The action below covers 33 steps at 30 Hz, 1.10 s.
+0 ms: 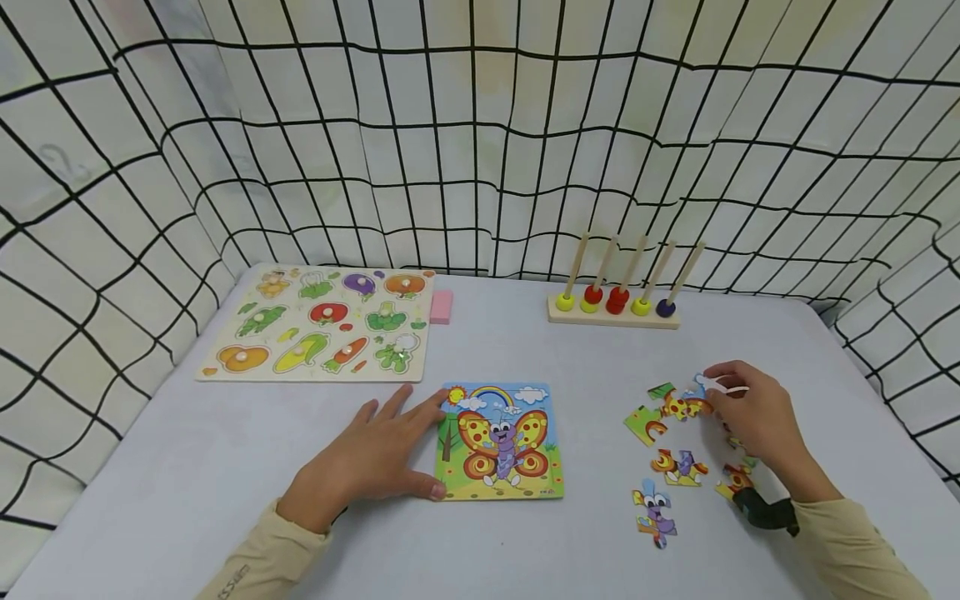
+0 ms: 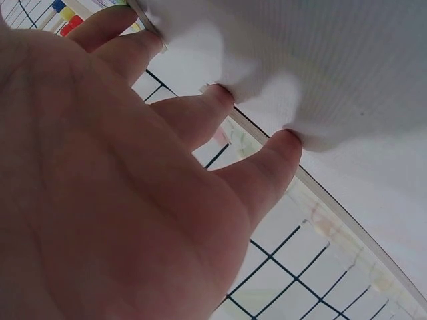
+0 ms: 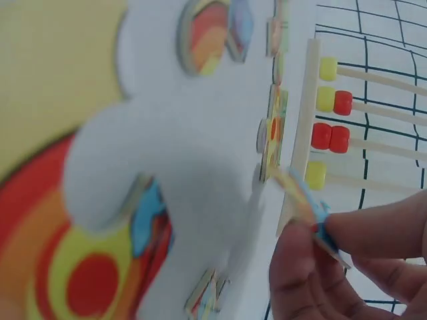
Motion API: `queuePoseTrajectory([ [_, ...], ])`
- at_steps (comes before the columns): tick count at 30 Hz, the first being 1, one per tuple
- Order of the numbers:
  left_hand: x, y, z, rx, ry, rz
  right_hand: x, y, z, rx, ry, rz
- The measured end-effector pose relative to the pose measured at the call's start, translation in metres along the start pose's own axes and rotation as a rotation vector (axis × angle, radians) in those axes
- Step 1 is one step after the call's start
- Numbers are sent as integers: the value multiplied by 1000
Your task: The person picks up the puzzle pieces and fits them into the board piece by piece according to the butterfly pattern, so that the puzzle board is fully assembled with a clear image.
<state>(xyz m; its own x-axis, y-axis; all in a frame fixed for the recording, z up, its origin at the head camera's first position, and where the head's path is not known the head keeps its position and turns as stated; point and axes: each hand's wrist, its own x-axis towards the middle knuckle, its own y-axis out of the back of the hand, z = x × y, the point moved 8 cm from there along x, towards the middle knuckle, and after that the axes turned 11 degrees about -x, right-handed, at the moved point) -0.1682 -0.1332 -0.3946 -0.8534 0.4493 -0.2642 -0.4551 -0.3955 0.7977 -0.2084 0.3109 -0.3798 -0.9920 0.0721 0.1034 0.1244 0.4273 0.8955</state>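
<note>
Butterfly puzzle board (image 1: 498,442): lying flat on the tabletop (image 1: 510,350), just beside the left hand (image 1: 378,454), showing a whole butterfly beneath a rainbow.
Left hand: spreading its fingers and grasping nothing; thumb and index finger are touching the board's left side, probably steadying it.
Right hand (image 1: 757,412): pinching a puzzle piece (image 3: 303,200) between thumb and fingers.
Loose pieces (image 1: 656,515): lying scattered well to the board's right, a few sitting partly hidden by the hand, so I am giving no count.
Progress: I am judging it early. One loose piece is repeating the butterfly's face, so the board is probably serving as a pattern; sorting and joining are seemingly remaining.
Surface: white, slightly creased-looking, carrying a vegetable board (image 1: 300,311) at far left, a pink block (image 1: 441,307) sitting by its right edge, and a bead rack (image 1: 562,317) standing at far right.
Room: black netting (image 1: 556,57) is enclosing the far edge and both sides; I am seeing pale backing beyond, too washed out to identify.
</note>
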Motion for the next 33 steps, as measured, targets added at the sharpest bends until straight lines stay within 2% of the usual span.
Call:
queuePoseTrajectory([
  [5,0,1,1,-9,-1,2,2,-2,-4,105,-34,-2],
  [9,-1,2,2,-14,4,0,4,-5,-10,148,-38,-29],
  [14,-1,2,2,-12,9,1,6,-12,-23,227,-19,-67],
  [20,1,1,-1,-9,7,1,6,-23,-42,268,27,-94],
  [27,1,0,-1,-8,3,3,6,-41,-66,412,53,-201],
  [33,1,0,0,-2,-1,10,4,-54,-84,424,72,-250],
])
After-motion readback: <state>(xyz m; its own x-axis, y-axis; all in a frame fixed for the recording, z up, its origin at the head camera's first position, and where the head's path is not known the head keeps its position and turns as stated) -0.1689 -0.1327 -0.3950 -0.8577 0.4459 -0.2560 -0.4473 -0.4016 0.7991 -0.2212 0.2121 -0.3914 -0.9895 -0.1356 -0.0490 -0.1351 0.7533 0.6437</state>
